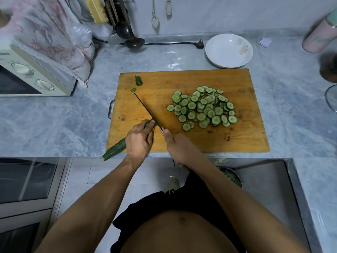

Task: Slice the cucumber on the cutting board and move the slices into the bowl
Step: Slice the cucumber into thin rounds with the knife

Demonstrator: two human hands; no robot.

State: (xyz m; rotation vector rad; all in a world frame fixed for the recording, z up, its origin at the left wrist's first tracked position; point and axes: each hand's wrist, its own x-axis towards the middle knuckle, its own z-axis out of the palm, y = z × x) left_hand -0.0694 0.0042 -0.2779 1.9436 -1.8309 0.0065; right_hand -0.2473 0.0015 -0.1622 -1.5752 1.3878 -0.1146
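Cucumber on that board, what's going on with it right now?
A person is slicing it. The left hand pins the cucumber at the near-left of the cutting board, while the right hand holds a knife against its cut end. A pile of slices sits on the board; the white bowl behind it is empty.

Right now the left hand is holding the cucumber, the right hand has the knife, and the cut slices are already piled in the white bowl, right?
Not quite. The head view shows the slices still piled on the cutting board; the white bowl behind it holds none. The left hand does hold the cucumber, the right hand the knife.
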